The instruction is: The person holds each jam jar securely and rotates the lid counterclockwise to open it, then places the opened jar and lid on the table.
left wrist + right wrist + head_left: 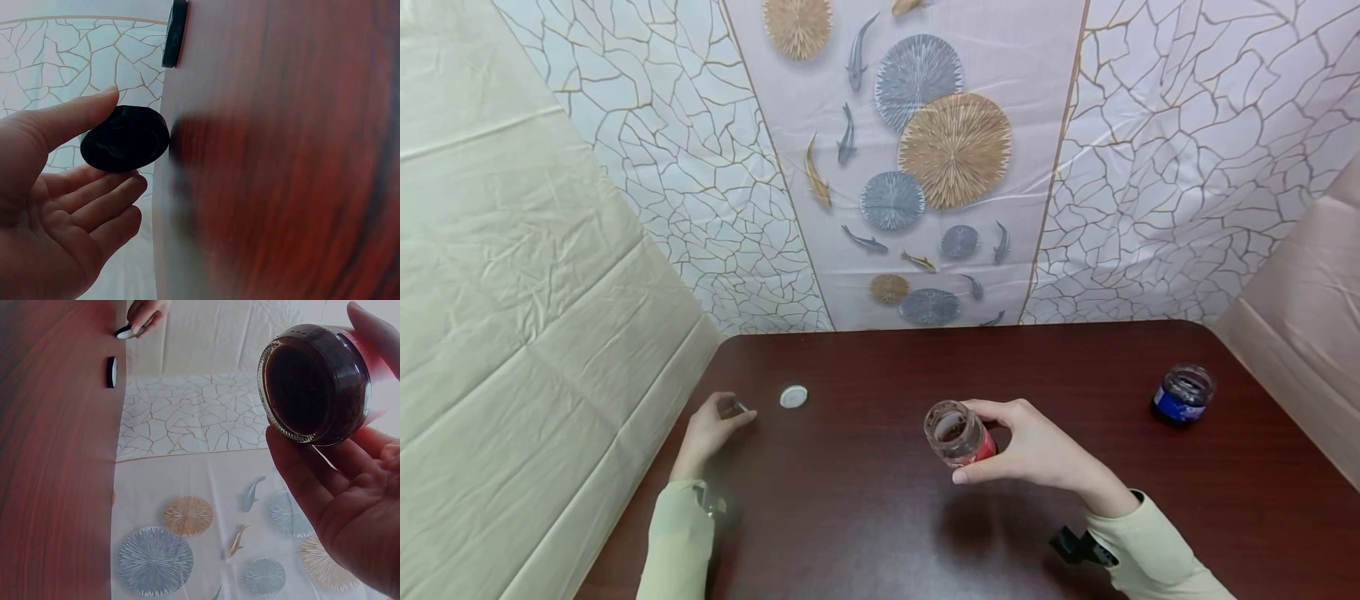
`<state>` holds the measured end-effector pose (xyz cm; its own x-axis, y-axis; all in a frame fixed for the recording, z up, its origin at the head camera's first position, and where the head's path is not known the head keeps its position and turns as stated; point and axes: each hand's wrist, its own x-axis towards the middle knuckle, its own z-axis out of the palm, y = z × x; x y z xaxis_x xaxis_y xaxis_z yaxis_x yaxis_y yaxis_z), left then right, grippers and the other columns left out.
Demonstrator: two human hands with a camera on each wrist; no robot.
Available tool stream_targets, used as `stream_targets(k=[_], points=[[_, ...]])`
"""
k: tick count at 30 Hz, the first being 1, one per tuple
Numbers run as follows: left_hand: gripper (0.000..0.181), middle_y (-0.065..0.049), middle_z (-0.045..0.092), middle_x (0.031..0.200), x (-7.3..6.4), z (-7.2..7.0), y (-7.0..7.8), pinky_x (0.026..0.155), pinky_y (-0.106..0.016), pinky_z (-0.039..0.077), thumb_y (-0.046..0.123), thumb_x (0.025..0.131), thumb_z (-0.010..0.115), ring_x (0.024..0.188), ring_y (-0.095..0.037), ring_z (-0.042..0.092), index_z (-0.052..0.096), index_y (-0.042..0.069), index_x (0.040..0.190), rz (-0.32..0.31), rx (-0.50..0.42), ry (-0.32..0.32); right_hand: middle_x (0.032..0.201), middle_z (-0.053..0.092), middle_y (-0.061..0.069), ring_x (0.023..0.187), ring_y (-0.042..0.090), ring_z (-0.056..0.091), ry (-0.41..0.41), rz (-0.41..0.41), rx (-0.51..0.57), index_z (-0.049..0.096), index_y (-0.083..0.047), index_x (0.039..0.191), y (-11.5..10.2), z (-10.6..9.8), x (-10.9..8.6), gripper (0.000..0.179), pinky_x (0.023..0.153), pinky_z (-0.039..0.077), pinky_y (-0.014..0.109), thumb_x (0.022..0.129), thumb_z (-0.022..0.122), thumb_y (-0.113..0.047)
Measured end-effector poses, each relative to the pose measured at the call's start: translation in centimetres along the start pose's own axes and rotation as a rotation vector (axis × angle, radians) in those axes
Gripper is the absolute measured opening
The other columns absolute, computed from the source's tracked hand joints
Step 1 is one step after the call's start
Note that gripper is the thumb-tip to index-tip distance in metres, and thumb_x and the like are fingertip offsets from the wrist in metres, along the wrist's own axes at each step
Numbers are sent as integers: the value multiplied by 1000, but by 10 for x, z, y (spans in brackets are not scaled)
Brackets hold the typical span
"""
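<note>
At the left side of the table, my left hand (709, 429) pinches a jar lid (125, 139) between thumb and fingers. The lid's black top shows in the left wrist view, and its white inside in the right wrist view. Beyond that hand, a second lid (793, 396) lies flat on the table, white side up. My right hand (1037, 446) grips a glass jar (961, 433) with a red label above the table. This jar has no lid on, leans with its mouth toward the head camera, and holds dark contents. Its round base (297, 390) faces the right wrist camera.
Another glass jar (1182, 396), with a blue label and dark contents, stands open on the far right of the dark wooden table (850, 500). Patterned cloth (895, 275) hangs behind the table, and pale cloth (550, 275) borders it on the left.
</note>
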<state>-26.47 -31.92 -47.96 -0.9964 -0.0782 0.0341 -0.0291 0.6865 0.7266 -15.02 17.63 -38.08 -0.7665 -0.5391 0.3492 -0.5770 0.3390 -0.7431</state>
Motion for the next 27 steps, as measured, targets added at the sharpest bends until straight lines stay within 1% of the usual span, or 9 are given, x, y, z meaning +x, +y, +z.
stream_targets(k=[5,9,11,16,19,24,27], points=[[73,-31,53,140,-1,-1,-1,106,-53,44,33,90,77,127,-43,55,44,-8,140,7,13,-3,110,72,-14,104,11,67,0,-3,9,67,-27,128,0,0,0,57,92,50,25,77,89,-36],[68,-30,58,132,-3,-3,-2,100,-53,47,32,91,76,120,-42,58,48,-8,137,18,71,6,109,72,-14,103,11,67,-1,-3,14,68,-26,127,-1,0,0,56,92,50,25,76,89,-36],[64,-31,59,130,-3,-3,-3,98,-53,49,30,91,75,117,-43,59,49,-10,134,23,85,3,109,72,-14,103,11,67,-2,-4,15,68,-26,127,-1,0,0,56,92,50,25,77,89,-36],[63,-33,57,132,-3,-5,-5,98,-53,50,28,94,73,121,-45,58,47,-12,135,18,62,-39,109,72,-14,103,11,67,-1,-6,10,68,-26,127,-1,0,0,56,92,50,25,76,89,-36],[64,-33,56,134,-4,-4,-6,98,-52,51,29,93,74,123,-45,57,47,-12,136,15,53,-53,110,72,-14,104,11,67,1,-7,8,68,-26,127,-1,0,0,56,93,50,25,76,89,-36],[73,-31,55,136,-5,-4,-5,100,-52,49,36,91,76,125,-44,56,47,-11,139,8,45,-73,111,72,-14,105,11,67,-1,-5,7,67,-26,127,-1,0,-1,56,93,50,25,77,89,-36],[76,-30,57,135,-6,-4,-5,101,-52,47,39,89,77,124,-42,56,49,-10,138,8,53,-88,110,72,-14,105,11,67,-1,-6,9,68,-27,127,-1,-1,0,56,92,50,25,77,89,-36]])
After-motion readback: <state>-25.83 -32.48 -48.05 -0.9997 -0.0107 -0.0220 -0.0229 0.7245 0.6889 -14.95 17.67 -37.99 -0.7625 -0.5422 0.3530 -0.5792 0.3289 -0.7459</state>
